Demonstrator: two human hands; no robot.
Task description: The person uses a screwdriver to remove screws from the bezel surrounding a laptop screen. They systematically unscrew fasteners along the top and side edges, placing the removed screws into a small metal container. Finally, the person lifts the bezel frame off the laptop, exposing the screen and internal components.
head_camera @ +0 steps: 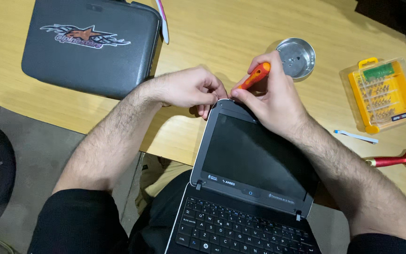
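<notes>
A small dark laptop (254,160) rests open on my lap, its screen leaning against the wooden table's edge. My right hand (271,96) grips an orange-handled screwdriver (255,75), its tip hidden at the top left corner of the screen bezel. My left hand (191,87) pinches that same corner of the lid with its fingertips, right beside the screwdriver tip. Both hands almost touch each other above the lid's upper edge.
A round metal dish (297,56) sits just behind my right hand. A yellow screwdriver-bit case (382,94), a white strip (355,136) and a red-handled brush (398,160) lie to the right. A dark grey closed case (90,44) lies at the back left on the wooden table (222,28).
</notes>
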